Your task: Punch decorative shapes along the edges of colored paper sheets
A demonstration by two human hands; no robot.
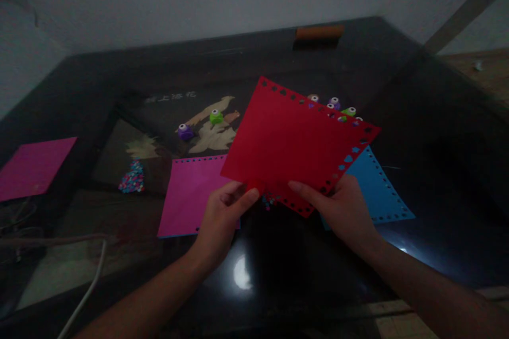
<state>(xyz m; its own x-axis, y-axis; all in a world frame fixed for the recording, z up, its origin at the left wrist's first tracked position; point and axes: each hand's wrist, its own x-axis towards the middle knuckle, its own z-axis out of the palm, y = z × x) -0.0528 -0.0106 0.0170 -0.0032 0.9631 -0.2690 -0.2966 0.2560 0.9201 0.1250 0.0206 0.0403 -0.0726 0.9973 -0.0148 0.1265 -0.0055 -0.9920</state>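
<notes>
Both hands hold up a red paper sheet (290, 143) with small shapes punched along its edges, tilted above a dark glass table (417, 116). My left hand (222, 220) pinches its near corner with thumb on top. My right hand (342, 206) grips the near right edge, thumb on top. Below the red sheet lie a pink sheet (189, 193) and a blue sheet (377, 185), both with punched edges. A few punched bits (269, 201) lie on the table just under the red sheet.
Small craft punches stand behind: a purple one (185, 131), a green one (216, 116) and several more (336, 106) at the red sheet's far edge. A pile of punched confetti (132, 177) and another pink sheet (34, 167) lie left. A white cable (85, 291) runs near left.
</notes>
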